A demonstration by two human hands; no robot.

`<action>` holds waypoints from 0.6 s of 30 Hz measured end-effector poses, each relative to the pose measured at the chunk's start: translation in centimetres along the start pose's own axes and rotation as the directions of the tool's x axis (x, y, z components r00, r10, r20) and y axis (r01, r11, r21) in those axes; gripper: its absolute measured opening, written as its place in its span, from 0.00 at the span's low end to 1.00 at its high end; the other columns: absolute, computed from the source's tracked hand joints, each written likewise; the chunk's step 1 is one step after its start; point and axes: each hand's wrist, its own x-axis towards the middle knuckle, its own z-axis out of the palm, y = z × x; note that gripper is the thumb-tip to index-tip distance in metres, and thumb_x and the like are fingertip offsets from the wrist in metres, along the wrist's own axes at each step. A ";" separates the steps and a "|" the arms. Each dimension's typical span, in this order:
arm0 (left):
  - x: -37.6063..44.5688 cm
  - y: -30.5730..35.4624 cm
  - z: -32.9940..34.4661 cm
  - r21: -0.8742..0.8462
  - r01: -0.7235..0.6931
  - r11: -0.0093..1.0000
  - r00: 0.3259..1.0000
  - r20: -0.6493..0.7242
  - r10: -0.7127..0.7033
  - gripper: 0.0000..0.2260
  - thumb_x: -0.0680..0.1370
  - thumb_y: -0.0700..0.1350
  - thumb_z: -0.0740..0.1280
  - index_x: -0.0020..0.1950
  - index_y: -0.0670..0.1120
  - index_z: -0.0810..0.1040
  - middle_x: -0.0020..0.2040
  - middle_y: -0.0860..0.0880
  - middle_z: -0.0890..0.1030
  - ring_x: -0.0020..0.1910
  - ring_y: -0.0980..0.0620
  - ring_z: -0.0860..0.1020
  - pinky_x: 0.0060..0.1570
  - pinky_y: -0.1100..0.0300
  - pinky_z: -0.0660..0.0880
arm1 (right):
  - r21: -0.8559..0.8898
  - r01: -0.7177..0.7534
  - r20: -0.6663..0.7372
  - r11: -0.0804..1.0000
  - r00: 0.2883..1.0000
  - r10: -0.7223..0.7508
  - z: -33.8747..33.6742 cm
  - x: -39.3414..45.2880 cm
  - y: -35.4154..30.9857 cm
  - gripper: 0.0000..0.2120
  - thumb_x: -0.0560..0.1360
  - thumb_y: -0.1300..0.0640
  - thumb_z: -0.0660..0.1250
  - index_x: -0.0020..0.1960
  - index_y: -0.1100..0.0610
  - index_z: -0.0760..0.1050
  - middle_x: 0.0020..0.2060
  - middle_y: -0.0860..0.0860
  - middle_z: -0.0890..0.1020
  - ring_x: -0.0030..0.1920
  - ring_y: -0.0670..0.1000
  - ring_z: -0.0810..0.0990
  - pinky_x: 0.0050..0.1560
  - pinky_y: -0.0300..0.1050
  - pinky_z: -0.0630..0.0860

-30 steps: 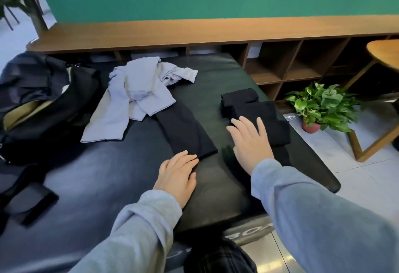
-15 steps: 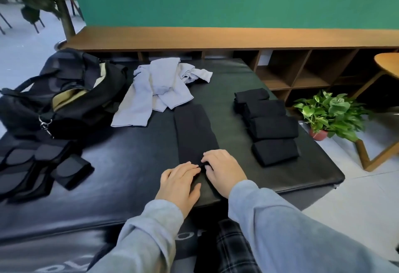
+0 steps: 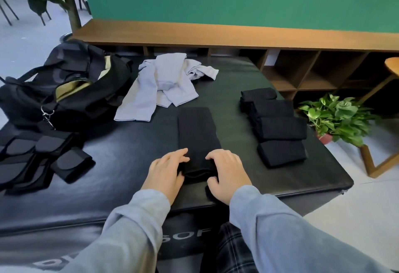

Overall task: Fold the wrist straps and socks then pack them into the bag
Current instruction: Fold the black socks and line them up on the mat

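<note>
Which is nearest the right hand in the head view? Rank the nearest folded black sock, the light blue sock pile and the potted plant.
From the right hand:
1. Folded black sock, just to its right on the mat.
2. Light blue sock pile, far left on the mat.
3. Potted plant, on the floor off the mat's right edge.

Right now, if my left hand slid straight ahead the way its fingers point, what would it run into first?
The left hand already grips the near end of the flat black sock. Its fingers point ahead and slightly right, so it would ride up along that sock first; the light grey socks lie beyond, though depth is hard to judge.
</note>
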 end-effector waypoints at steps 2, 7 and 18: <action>0.0 0.6 -0.1 0.027 -0.053 0.998 0.998 0.030 0.052 0.24 0.77 0.36 0.59 0.71 0.53 0.62 0.64 0.62 0.71 0.67 0.61 0.60 0.61 0.73 0.48 | -0.007 0.011 0.023 1.000 1.000 -0.011 0.1 0.1 0.3 0.24 0.65 0.61 0.55 0.60 0.56 0.71 0.56 0.47 0.74 0.57 0.48 0.67 0.62 0.36 0.56; -0.1 1.0 -0.4 0.048 -0.060 0.997 0.994 0.090 0.056 0.21 0.80 0.43 0.58 0.72 0.54 0.60 0.64 0.61 0.72 0.65 0.57 0.65 0.62 0.71 0.53 | 0.010 -0.005 -0.048 1.000 0.999 0.006 0.9 0.4 0.5 0.17 0.67 0.61 0.55 0.53 0.57 0.75 0.48 0.48 0.77 0.50 0.51 0.72 0.56 0.43 0.67; 0.8 0.8 0.6 -0.066 0.224 0.972 0.973 -0.034 -0.227 0.18 0.79 0.51 0.62 0.68 0.54 0.66 0.55 0.55 0.75 0.56 0.51 0.72 0.57 0.60 0.68 | 0.145 -0.313 -0.079 0.939 0.942 0.326 0.9 1.4 1.1 0.10 0.77 0.56 0.60 0.56 0.55 0.73 0.50 0.45 0.75 0.56 0.48 0.70 0.58 0.40 0.66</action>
